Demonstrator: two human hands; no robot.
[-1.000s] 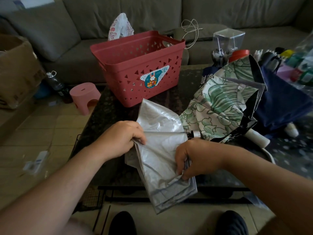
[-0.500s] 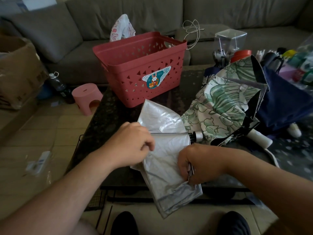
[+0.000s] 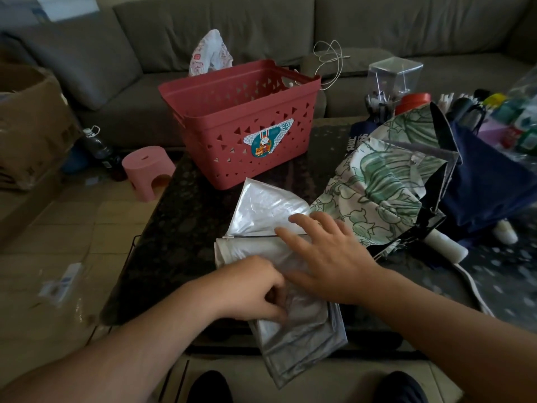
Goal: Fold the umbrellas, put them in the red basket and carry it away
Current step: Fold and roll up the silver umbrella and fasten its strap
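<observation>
A silver umbrella (image 3: 261, 207) lies half folded on the dark table (image 3: 180, 234), its lower end hanging over the near edge. My left hand (image 3: 250, 289) pinches its silver cloth near the handle end. My right hand (image 3: 325, 257) rests flat on the cloth with fingers spread, pointing left. The red basket (image 3: 241, 123) stands behind the umbrella, and nothing shows inside it. A green leaf-print umbrella (image 3: 374, 184) lies crumpled to the right, with a navy umbrella (image 3: 482, 181) behind it.
A grey sofa (image 3: 261, 24) runs along the back. A pink stool (image 3: 148, 170), a bottle (image 3: 98, 146) and a cardboard box (image 3: 29, 126) stand on the floor at left. Bottles and a clear box (image 3: 395, 74) crowd the table's far right.
My right hand let go of the umbrella's handle end, opened and moved up over the cloth. My left hand slid down and right, gathering the silver cloth.
</observation>
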